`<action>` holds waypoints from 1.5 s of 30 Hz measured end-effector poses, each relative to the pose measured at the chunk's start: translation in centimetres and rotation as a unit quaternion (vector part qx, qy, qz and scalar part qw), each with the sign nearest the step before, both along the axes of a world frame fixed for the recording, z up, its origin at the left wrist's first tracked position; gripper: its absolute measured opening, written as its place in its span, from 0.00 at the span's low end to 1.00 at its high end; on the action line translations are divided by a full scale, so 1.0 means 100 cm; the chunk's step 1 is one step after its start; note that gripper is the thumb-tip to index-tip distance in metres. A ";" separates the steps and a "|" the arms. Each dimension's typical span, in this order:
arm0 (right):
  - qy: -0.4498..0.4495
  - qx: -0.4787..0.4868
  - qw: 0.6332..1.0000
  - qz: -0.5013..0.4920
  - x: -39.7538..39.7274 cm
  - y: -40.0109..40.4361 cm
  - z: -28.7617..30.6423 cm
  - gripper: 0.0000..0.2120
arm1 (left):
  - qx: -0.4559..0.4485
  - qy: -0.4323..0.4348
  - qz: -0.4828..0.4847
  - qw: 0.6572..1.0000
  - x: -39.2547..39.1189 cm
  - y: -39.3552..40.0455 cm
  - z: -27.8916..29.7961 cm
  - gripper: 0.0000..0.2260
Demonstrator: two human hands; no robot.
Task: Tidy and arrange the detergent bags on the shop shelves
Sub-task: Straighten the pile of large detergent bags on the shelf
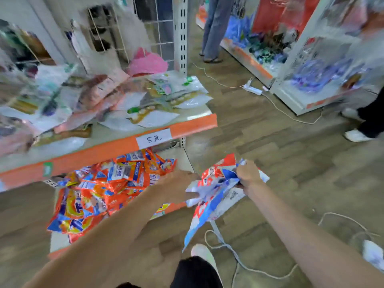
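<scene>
Both hands gripping a bunch of detergent bags [214, 190], left hand [176, 185], right hand [248, 173], beside heaped bottom shelf [60, 244]

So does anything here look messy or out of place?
Yes. The orange detergent bags lie in a jumbled heap on the bottom shelf, some hanging over its front edge. A white cable trails loose across the floor.
</scene>
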State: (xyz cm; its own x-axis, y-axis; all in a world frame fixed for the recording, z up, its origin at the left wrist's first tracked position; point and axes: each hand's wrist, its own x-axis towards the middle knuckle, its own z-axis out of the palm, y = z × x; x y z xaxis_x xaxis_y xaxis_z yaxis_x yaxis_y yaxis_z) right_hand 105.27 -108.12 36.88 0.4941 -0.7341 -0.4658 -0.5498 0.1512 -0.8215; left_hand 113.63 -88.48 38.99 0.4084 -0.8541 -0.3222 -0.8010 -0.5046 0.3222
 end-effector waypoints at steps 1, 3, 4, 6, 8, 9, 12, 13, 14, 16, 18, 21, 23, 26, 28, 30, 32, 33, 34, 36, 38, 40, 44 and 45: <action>-0.006 -0.008 1.000 -0.004 -0.004 0.002 0.025 0.14 | -0.008 0.010 -0.005 1.000 -0.005 0.001 0.027 0.22; -0.005 -0.028 1.000 -0.011 -0.011 0.009 0.081 0.13 | -0.028 0.018 -0.012 0.999 -0.010 0.007 0.082 0.21; 0.002 -0.040 0.999 -0.009 -0.013 0.012 0.111 0.13 | -0.034 0.023 -0.014 0.999 -0.011 0.010 0.111 0.21; -0.021 -0.057 0.998 -0.005 -0.018 0.022 0.177 0.16 | -0.048 0.017 -0.031 0.998 -0.012 0.018 0.169 0.20; -0.079 -0.053 0.995 0.007 -0.020 0.033 0.244 0.17 | -0.068 -0.003 -0.030 0.997 -0.011 0.028 0.228 0.21; -0.105 -0.047 0.993 0.010 -0.022 0.038 0.276 0.17 | -0.084 -0.007 -0.018 0.996 -0.011 0.034 0.257 0.22; -0.170 -0.024 0.985 0.010 -0.020 0.053 0.366 0.17 | -0.139 -0.007 0.031 0.990 -0.004 0.055 0.332 0.21; -0.201 -0.008 0.980 0.014 -0.018 0.057 0.392 0.17 | -0.164 -0.014 0.039 0.986 -0.001 0.062 0.352 0.22; -0.223 0.004 0.975 0.022 -0.014 0.059 0.416 0.16 | -0.196 -0.015 0.055 0.979 0.003 0.069 0.370 0.25; -0.256 0.003 0.966 0.044 -0.002 0.063 0.457 0.12 | -0.278 -0.015 0.097 0.955 0.009 0.080 0.399 0.27; -0.278 0.007 0.959 0.053 0.006 0.072 0.500 0.11 | -0.339 -0.021 0.136 0.931 0.013 0.087 0.424 0.28; -0.340 0.033 0.934 0.105 0.023 0.081 0.552 0.12 | -0.392 -0.034 0.164 0.905 0.022 0.091 0.457 0.20; -0.373 0.063 0.914 0.147 0.043 0.086 0.577 0.10 | -0.429 -0.024 0.196 0.882 0.031 0.091 0.478 0.17; -0.386 0.079 0.900 0.185 0.089 0.083 0.592 0.14 | -0.463 -0.043 0.248 0.850 0.048 0.090 0.500 0.19; -0.377 0.056 0.903 0.200 0.123 0.083 0.588 0.18 | -0.502 -0.026 0.291 0.814 0.056 0.088 0.507 0.21; -0.368 0.070 0.902 0.216 0.157 0.082 0.577 0.17 | -0.530 -0.025 0.322 0.784 0.057 0.085 0.511 0.21; -0.362 0.079 0.897 0.240 0.182 0.081 0.568 0.16 | -0.528 0.011 0.339 0.779 0.051 0.080 0.513 0.26; -0.356 0.075 0.894 0.262 0.192 0.081 0.565 0.16 | -0.518 0.039 0.344 0.782 0.047 0.077 0.515 0.30; -0.353 0.075 0.890 0.280 0.201 0.082 0.562 0.17 | -0.501 0.052 0.346 0.792 0.044 0.073 0.516 0.35; -0.332 0.076 0.894 0.290 0.215 0.083 0.557 0.18 | -0.431 -0.013 0.371 0.822 0.040 0.063 0.518 0.45; -0.291 0.082 0.900 0.314 0.229 0.082 0.550 0.14 | -0.349 -0.123 0.414 0.831 0.045 0.049 0.514 0.51; -0.260 0.095 0.886 0.372 0.235 0.080 0.552 0.07 | -0.274 -0.211 0.461 0.818 0.055 0.039 0.505 0.52; -0.222 0.103 0.848 0.470 0.230 0.061 0.549 0.10 | -0.158 -0.304 0.511 0.788 0.087 0.034 0.496 0.44; -0.210 0.026 0.836 0.506 0.226 0.055 0.546 0.12 | -0.134 -0.324 0.505 0.789 0.094 0.033 0.496 0.42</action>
State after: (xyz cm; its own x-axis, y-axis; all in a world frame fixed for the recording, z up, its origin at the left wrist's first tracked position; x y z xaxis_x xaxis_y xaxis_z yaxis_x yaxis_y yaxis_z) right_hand 127.82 -102.66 91.48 0.9779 0.1758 -0.1131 -0.0821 -0.1747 -0.9812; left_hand 123.02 -85.21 88.60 0.9288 0.0104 0.3705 -0.0742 -0.9742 0.2132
